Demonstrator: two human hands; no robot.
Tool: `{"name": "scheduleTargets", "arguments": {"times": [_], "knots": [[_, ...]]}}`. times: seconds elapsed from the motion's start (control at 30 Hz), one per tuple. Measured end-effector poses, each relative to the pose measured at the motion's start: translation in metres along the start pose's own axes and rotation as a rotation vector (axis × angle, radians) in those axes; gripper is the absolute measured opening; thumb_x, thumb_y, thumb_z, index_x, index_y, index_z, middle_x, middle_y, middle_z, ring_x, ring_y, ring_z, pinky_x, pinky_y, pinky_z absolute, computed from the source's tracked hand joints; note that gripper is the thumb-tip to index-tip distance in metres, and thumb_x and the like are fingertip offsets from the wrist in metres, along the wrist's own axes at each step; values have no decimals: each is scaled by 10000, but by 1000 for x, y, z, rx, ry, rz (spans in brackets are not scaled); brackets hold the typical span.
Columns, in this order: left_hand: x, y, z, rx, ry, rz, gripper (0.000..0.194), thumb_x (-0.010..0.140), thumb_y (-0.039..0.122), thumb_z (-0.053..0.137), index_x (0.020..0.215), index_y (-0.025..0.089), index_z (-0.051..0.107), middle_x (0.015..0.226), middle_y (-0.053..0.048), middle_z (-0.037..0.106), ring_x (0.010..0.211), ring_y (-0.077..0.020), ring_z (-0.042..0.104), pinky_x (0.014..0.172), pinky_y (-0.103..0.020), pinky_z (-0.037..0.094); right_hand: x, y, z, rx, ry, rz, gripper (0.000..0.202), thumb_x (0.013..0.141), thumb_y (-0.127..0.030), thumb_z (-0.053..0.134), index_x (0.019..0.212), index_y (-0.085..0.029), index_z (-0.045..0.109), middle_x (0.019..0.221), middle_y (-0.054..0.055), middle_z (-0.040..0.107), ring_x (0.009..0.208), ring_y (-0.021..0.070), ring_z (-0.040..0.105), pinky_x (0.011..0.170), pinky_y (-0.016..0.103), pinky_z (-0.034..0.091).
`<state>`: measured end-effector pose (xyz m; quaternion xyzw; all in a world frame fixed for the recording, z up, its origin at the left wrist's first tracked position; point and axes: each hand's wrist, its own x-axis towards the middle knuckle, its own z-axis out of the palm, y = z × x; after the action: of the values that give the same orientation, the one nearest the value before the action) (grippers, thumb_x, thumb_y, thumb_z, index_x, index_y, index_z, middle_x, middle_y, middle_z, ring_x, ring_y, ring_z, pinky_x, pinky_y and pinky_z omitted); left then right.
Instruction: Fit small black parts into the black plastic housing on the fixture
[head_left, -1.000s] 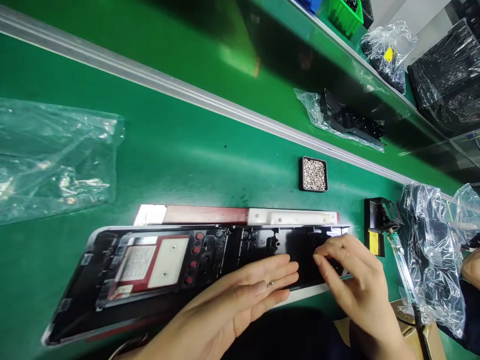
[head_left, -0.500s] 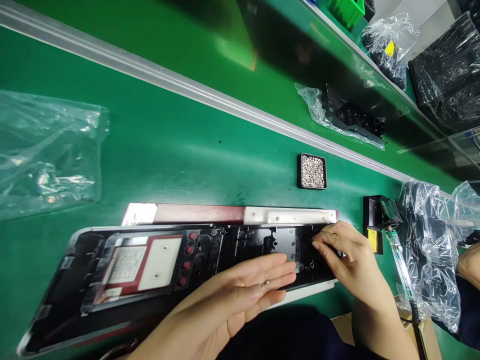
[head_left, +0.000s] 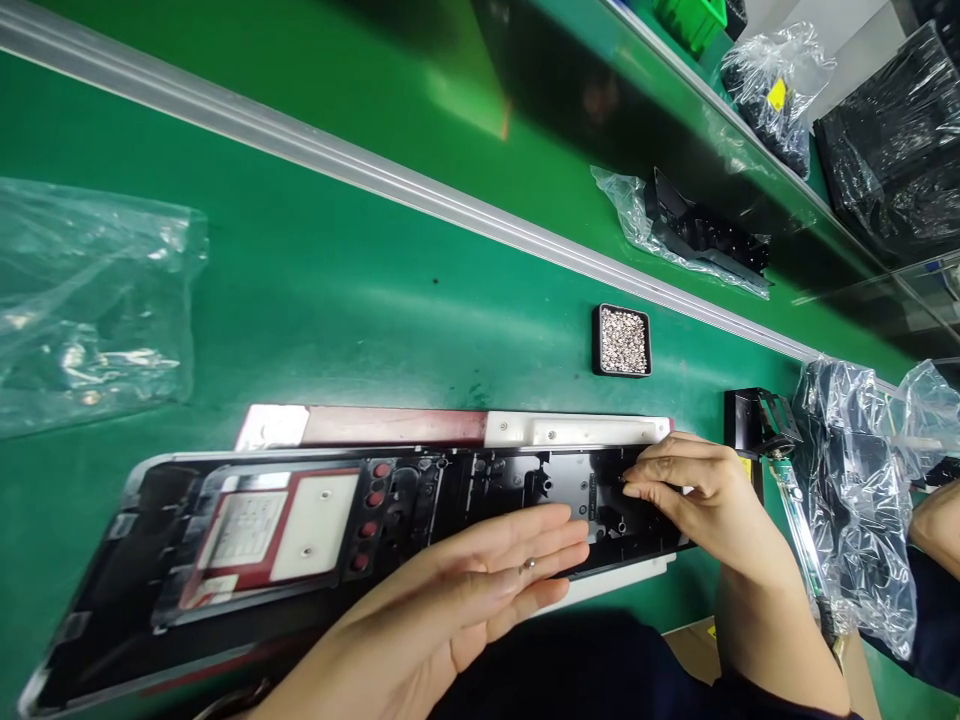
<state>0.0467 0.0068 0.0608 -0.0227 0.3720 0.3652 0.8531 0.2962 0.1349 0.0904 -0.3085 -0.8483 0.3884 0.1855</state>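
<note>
A long black plastic housing (head_left: pixel 480 500) lies open side up in a red and white fixture (head_left: pixel 397 426). My left hand (head_left: pixel 450 590) is held over its front edge, palm up and fingers stretched. A small silvery metal piece (head_left: pixel 530 563) rests on those fingers beside the thumb tip. Over the housing's right end, my right hand (head_left: pixel 690 490) is pinched, thumb against fingertips, close to the housing's inner surface. What lies in that pinch is too small to name. Red round pieces (head_left: pixel 374 498) and a white pad (head_left: pixel 315 525) show in the housing's left part.
Beyond the housing stands a small black box (head_left: pixel 622 340) full of silvery metal pieces. At right are a black stand (head_left: pixel 761 425) and plastic-wrapped parts (head_left: pixel 855 490), with another person's arm (head_left: pixel 937 530) past them. A clear bag (head_left: pixel 97 310) lies left; a metal rail (head_left: pixel 375 180) crosses behind.
My right hand and forearm have shifted slightly, the fingers still pinched at the housing's right end. My left hand keeps its pose with the metal piece on it. The view has moved a little.
</note>
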Motion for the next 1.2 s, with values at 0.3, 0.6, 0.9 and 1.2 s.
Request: {"name": "scheduleTargets", "arguments": {"times": [0.3,0.6,0.9,1.2], "knots": [[7,-10,-4,-27,-67,57,523,809,543,837,1257,291,742,1402,-68,665,1418,-305,540,1143,-352,545,-15,-44,31,-9,54,-54,279,1083,39,564,1270,-138,673,1112,70,640,922,204,608,790,327,497],[10,-19,-8,-37,-86,95,578,831,567,812,1324,283,704,1395,-76,667,1410,-339,531,1185,-434,500,6,-59,57,-84,-9,-139,219,1195,-129,459,1175,-54,663,1046,118,636,843,216,602,707,347,521],[9,-8,-3,20,-185,120,483,865,526,800,1299,333,717,1351,-7,694,1390,-265,550,1152,-295,507,0,-61,53,-50,-106,-86,217,1163,-81,455,1149,-41,668,1088,133,619,891,244,588,746,366,520],[7,-25,-18,63,-12,36,614,731,637,889,1259,364,737,1462,9,624,1467,-268,487,1116,-227,519,-8,-59,56,-51,-97,-183,189,1141,-16,454,1216,20,623,1125,175,616,1007,273,611,946,386,560]]}}
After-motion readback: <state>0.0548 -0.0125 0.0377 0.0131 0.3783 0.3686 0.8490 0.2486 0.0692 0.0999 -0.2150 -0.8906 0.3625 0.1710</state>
